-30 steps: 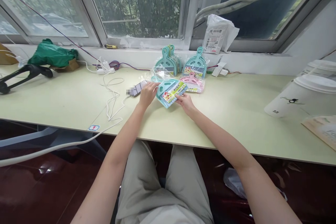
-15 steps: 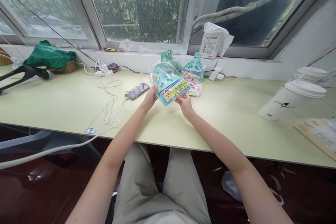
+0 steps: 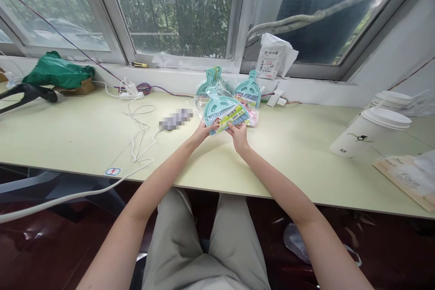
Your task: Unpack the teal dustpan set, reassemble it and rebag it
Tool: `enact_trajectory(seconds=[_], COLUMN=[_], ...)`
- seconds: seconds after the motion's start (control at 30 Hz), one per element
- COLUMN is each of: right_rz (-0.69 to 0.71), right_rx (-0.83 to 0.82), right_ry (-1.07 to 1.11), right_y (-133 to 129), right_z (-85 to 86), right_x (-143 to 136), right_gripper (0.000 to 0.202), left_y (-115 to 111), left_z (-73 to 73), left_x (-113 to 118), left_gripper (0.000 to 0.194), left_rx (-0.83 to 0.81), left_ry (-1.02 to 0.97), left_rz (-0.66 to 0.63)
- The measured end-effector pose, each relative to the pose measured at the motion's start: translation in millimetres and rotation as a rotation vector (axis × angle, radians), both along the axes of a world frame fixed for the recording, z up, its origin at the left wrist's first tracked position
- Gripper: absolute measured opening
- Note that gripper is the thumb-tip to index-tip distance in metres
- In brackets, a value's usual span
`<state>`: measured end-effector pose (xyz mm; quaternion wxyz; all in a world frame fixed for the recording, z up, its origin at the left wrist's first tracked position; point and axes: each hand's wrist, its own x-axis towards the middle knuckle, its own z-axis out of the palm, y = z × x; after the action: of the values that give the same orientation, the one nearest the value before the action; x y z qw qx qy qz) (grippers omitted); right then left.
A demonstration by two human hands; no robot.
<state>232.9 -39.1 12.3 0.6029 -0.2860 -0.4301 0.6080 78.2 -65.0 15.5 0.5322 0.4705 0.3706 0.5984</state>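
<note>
Between my hands, above the table, is a teal dustpan and brush set point(image 3: 222, 108) in a clear bag with a yellow-green label. My left hand point(image 3: 203, 132) pinches its lower left corner. My right hand point(image 3: 238, 135) grips the lower right edge, thumb on the label. Behind it, more teal dustpan sets point(image 3: 212, 77) lean by the wall on the left, and another bagged teal set point(image 3: 249, 88) leans to the right. A pink bagged set point(image 3: 252, 117) is partly hidden behind the held one.
A blurred-out phone point(image 3: 176, 119) and white cables point(image 3: 141, 133) lie left on the table point(image 3: 288, 167). White cups point(image 3: 370, 131) and a paper packet point(image 3: 404, 176) occupy the right. A green bag point(image 3: 57, 71) and a power strip point(image 3: 132, 95) are at the back left.
My left hand has slid from the side of the held set down to its lower left corner. The set has turned, its handle now pointing more toward the window.
</note>
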Motion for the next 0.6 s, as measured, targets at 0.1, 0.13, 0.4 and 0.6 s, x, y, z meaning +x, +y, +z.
enact_trajectory(seconds=[0.1, 0.13, 0.4, 0.6], right_rz=[0.002, 0.013, -0.004, 0.001], right_rx=[0.016, 0.020, 0.015, 0.055], right_ry=[0.015, 0.021, 0.000, 0.016], right_y=[-2, -3, -1, -4], right_z=[-0.4, -0.6, 3.7, 13.0], right_x=[-3, -3, -2, 6], right_gripper=[0.044, 0.044, 0.043, 0.049], left_y=[3, 4, -6, -5], left_z=[-2.2, -2.8, -0.7, 7.4], left_x=[7, 8, 13, 9], left_gripper=[0.076, 0.072, 0.087, 0.060], left_rx=[0.017, 0.049, 0.074, 0.000], left_ry=[-0.013, -0.013, 0.010, -0.063], left_rz=[0.194, 0.254, 0.142, -0.089])
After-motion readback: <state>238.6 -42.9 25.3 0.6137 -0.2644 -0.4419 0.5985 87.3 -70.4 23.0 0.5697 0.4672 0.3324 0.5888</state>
